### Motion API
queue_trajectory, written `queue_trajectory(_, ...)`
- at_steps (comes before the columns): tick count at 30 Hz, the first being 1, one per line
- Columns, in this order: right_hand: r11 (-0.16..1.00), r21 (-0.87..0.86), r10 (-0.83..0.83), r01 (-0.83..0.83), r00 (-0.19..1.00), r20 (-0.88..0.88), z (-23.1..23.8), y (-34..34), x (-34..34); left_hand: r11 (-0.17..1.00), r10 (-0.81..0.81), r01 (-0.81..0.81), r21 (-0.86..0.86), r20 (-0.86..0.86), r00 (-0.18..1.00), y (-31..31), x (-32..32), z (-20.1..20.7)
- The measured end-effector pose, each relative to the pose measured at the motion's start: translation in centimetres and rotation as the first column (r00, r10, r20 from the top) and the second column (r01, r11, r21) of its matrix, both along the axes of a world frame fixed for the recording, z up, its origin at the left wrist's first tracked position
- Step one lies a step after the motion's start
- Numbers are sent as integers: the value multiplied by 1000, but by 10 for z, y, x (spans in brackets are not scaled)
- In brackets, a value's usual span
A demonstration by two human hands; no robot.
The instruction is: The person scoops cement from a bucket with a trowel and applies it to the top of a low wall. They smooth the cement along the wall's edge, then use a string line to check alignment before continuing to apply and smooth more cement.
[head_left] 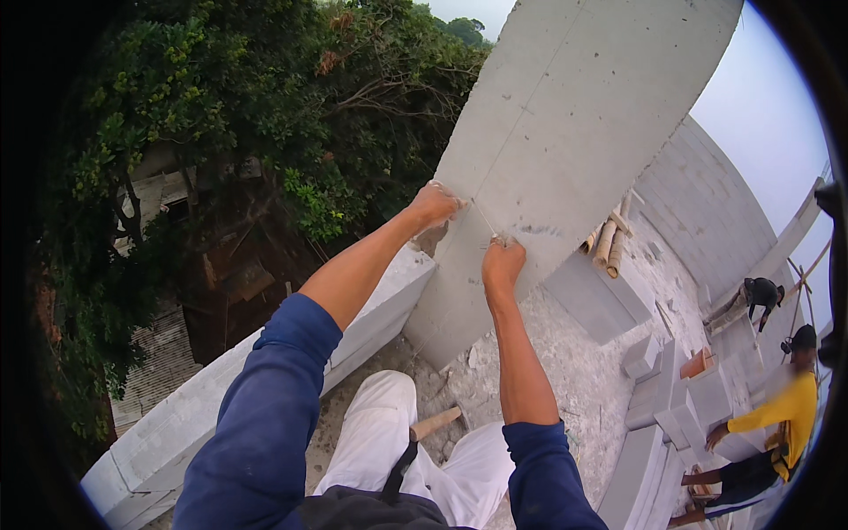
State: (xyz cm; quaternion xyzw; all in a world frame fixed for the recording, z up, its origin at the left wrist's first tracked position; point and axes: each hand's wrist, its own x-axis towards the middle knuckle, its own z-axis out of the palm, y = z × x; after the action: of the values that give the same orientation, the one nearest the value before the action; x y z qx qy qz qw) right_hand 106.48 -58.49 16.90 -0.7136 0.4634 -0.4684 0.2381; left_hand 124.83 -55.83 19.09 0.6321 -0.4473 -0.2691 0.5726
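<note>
- As both bare arms reach forward, the left hand (pixel 433 205) lies just above the view's centre, toward twelve o'clock, and the right hand (pixel 503 262) at three o'clock.
- Between them, toward two o'clock, a thin pale line, apparently string (pixel 484 218), crosses the face of a grey concrete column (pixel 574 124) that rises toward one o'clock.
- The right grip is closed, fingertips pinched together, seemingly on the string.
- The left grip sits at the column's near-left edge with fingers curled; I cannot tell whether it is clamped on the string or only braced on the concrete.
- The string should be almost weightless and limp, easily slack and apt to slip through dusty fingers; a pinch near each end, kept taut, suits it best.
- The column looks heavy, stiff and rough, its edges liable to chip, so it offers a place to brace rather than to lift.
- At six o'clock, a wooden handle (pixel 436 423) lies by the white trousers (pixel 380 424).
</note>
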Motion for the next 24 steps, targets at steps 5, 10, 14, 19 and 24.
queue_trajectory(5, 972, -211, 50, -104, 968, -246, -3, 21, -12, 997, 57, -44, -70, 184, 981, -7, -1, -5)
queue_trajectory(10, 824, -335, 210, -457, 796, -568, 21, 20, 6, 989, -146, 149, -5, -230, 962, 10, 9, -3)
queue_trajectory(14, 794, -103, 583, -599, 799, -148, 71, -5, 48, 977, -213, 204, -58, -261, 942, 14, 8, -2)
queue_trajectory(19, 670, 323, 352, -669, 669, 655, 85, -17, 54, 982, -191, 180, -63, -273, 943, 13, 5, 0)
queue_trajectory(24, 544, 261, 72, -798, 354, 933, 34, -9, 4, 987, -163, 161, -30, -178, 970, 16, 8, 6)
